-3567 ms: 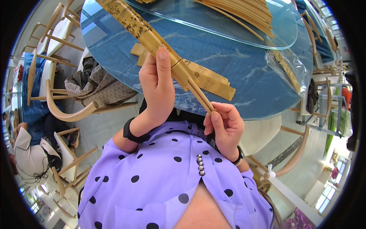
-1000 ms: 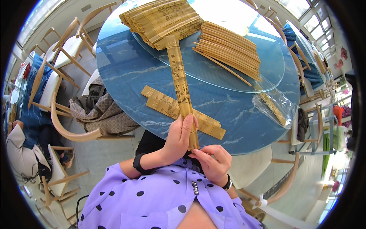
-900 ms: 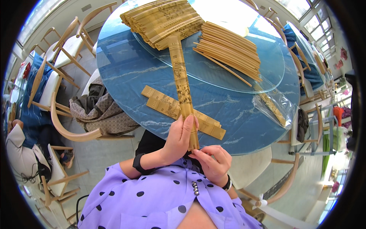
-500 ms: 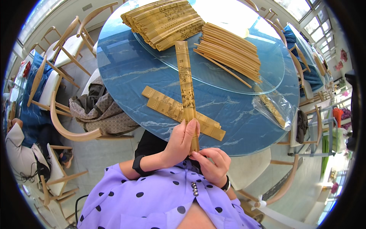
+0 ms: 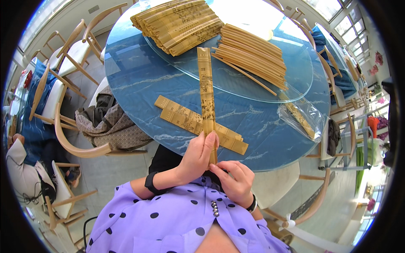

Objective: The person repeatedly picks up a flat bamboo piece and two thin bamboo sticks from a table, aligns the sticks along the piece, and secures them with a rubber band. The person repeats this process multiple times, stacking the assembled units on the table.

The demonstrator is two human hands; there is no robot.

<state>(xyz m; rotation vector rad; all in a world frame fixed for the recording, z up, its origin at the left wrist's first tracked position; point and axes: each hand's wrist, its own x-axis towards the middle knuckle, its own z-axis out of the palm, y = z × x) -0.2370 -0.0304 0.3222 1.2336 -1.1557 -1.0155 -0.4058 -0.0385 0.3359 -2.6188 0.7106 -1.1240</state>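
I hold a long closed bamboo folding fan [image 5: 206, 90] upright in front of me, its far end pointing over the round blue table [image 5: 139, 80]. My left hand [image 5: 197, 156] wraps its lower part, fingers along the slats. My right hand [image 5: 233, 179] pinches the fan's bottom end just below. Flat bamboo strips [image 5: 181, 118] lie on the table edge right behind the fan.
A glass turntable [image 5: 270, 84] on the table carries a pile of printed bamboo fans [image 5: 177, 23] and a stack of plain bamboo sticks [image 5: 251, 55]. A clear plastic bag [image 5: 301, 116] lies at right. Wooden chairs [image 5: 71, 55] ring the table; a bag [image 5: 112, 124] rests on one.
The fan has swung from leaning left to nearly upright and its far end has pulled back from the fan pile. Both hands stay at its lower end.
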